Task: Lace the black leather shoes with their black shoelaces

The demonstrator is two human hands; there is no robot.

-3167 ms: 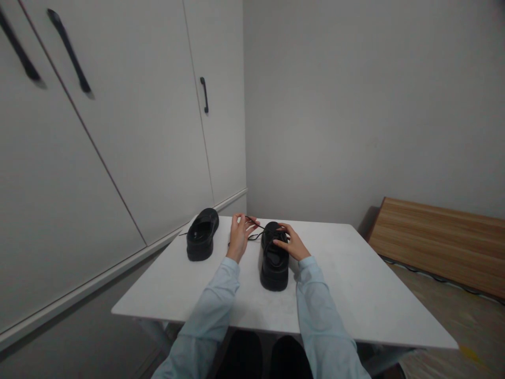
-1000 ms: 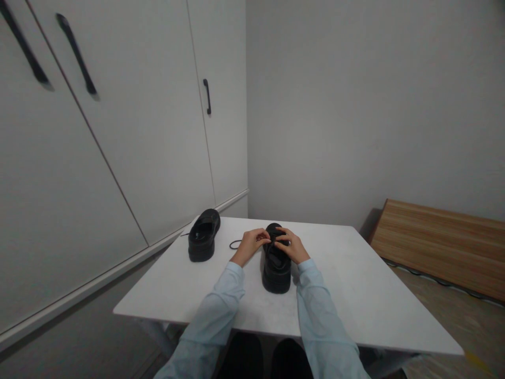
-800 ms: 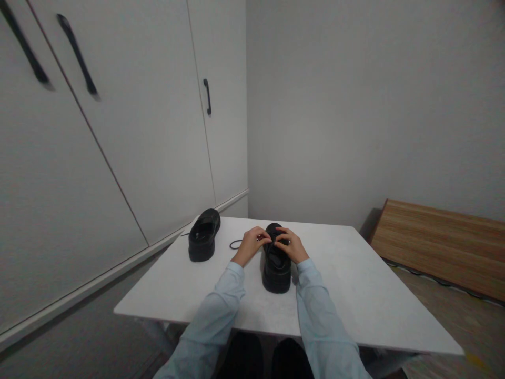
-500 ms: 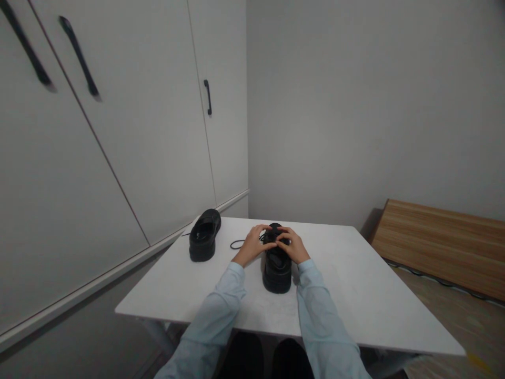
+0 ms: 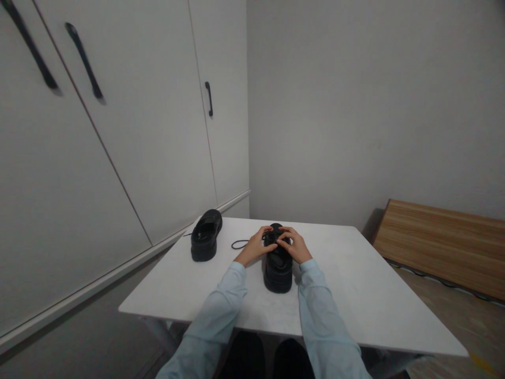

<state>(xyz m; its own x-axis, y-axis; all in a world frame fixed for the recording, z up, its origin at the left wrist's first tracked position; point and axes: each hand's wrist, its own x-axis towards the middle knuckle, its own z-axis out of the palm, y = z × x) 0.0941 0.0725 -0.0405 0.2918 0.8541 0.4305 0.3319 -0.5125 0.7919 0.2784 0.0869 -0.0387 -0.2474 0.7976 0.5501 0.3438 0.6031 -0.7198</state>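
A black shoe [image 5: 278, 276] stands on the white table with its heel toward me and its toe pointing away. My left hand [image 5: 258, 245] curves round the shoe's left side, fingertips on the upper at the lacing. From the right, my right hand [image 5: 294, 246] reaches over the same spot, thumb and forefinger pinched close together at the lacing. The fingers cover most of the lacing, and the thin lace there is hard to make out. One loop of black shoelace [image 5: 239, 245] lies on the table left of the shoe, beside my left hand.
A second black shoe [image 5: 204, 247] stands at the table's far left, its lace trailing toward the edge. White cabinets [image 5: 158, 131] with dark handles flank the white table [image 5: 355, 295] on the left. A wood-grain panel [image 5: 437, 247] sits beyond the table's right side.
The view has shifted very slightly. Both hands stay at the shoe's lacing, with only small finger movements; the shoes have not moved on the table.
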